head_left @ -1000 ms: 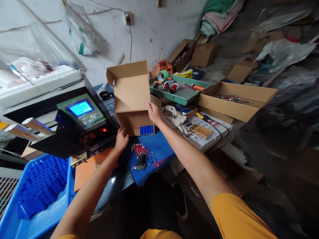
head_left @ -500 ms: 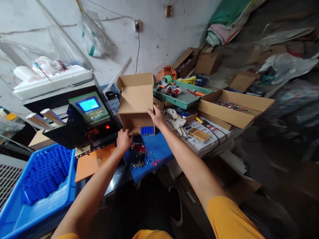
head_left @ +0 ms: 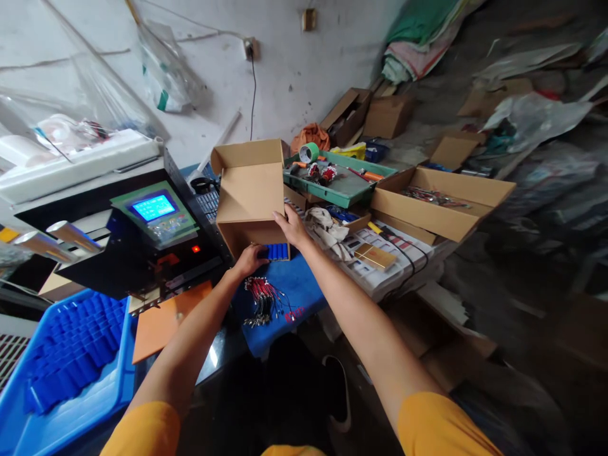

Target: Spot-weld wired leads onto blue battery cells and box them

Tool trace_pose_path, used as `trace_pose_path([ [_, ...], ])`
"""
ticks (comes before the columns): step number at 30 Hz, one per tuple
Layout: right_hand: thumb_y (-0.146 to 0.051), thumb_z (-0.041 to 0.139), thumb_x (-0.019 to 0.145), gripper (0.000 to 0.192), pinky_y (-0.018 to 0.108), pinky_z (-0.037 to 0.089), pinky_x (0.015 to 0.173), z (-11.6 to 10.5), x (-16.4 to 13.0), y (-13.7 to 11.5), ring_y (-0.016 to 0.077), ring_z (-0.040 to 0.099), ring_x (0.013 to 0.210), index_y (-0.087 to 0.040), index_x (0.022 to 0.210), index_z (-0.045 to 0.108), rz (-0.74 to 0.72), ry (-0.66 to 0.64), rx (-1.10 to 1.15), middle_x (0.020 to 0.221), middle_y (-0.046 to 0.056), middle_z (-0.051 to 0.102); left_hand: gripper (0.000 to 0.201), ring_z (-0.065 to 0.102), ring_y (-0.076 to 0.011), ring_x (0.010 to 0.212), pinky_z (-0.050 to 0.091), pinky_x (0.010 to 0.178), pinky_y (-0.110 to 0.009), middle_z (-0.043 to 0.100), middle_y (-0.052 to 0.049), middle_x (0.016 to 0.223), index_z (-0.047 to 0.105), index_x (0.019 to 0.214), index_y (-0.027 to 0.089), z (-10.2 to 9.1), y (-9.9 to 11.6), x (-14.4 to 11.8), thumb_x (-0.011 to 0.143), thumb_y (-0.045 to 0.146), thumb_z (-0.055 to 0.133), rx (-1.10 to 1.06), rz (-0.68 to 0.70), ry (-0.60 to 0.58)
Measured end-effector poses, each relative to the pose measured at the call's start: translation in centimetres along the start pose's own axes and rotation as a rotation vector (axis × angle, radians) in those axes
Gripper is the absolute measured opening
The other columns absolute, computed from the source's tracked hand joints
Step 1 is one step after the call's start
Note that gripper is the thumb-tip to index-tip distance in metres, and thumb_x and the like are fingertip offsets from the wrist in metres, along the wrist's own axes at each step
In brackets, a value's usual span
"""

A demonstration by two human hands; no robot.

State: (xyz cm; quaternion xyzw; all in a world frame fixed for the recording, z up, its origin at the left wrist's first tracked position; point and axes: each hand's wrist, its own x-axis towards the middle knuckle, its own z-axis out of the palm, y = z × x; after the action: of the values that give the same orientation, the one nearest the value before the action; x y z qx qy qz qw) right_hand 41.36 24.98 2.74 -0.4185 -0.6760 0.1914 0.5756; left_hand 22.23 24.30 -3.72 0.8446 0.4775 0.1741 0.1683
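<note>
Cardboard box (head_left: 249, 190), open and tipped on its side on the worktop (head_left: 285, 297) beside the black machine (head_left: 128, 247), has the left hand (head_left: 250, 259) curled at its mouth on the blue cells (head_left: 277, 251), while the right hand (head_left: 291, 228) grips its right edge, left of the green tray (head_left: 349, 183).

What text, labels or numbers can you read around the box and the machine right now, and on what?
Machine screen: lit blue with pale lines, too small to read.
Blue mat: red marking near its front edge, too blurred to read.
Cardboard box, held by the right hand with the left hand at its base: no print visible.
Nothing else is legible.
</note>
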Motion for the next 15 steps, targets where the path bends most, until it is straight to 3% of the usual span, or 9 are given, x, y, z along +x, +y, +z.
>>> trace_pose_path([
  [8, -0.054, 0.051, 0.094, 0.041, 0.040, 0.046, 0.102, 0.0, -0.5, -0.1, 0.0264, 0.057, 0.113, -0.021, 0.113, 0.063, 0.009, -0.004, -0.014, 0.116, 0.010, 0.064, 0.042, 0.063, -0.0240, 0.105, 0.050, 0.098, -0.036, 0.069, -0.010, 0.112, 0.069, 0.114, 0.014, 0.8, -0.3, 0.1, 0.073, 0.021, 0.076, -0.059, -0.025, 0.031],
  [15, -0.062, 0.050, 0.091, 0.057, 0.042, 0.040, 0.111, 0.0, -0.5, -0.6, 0.0274, 0.054, 0.124, -0.020, 0.129, 0.058, 0.056, -0.019, 0.015, 0.130, 0.011, 0.061, 0.042, 0.064, -0.0257, 0.106, 0.050, 0.099, -0.039, 0.070, -0.012, 0.111, 0.068, 0.115, 0.012, 0.4, 0.8, -0.4, 0.073, 0.015, 0.074, -0.054, -0.056, 0.047],
])
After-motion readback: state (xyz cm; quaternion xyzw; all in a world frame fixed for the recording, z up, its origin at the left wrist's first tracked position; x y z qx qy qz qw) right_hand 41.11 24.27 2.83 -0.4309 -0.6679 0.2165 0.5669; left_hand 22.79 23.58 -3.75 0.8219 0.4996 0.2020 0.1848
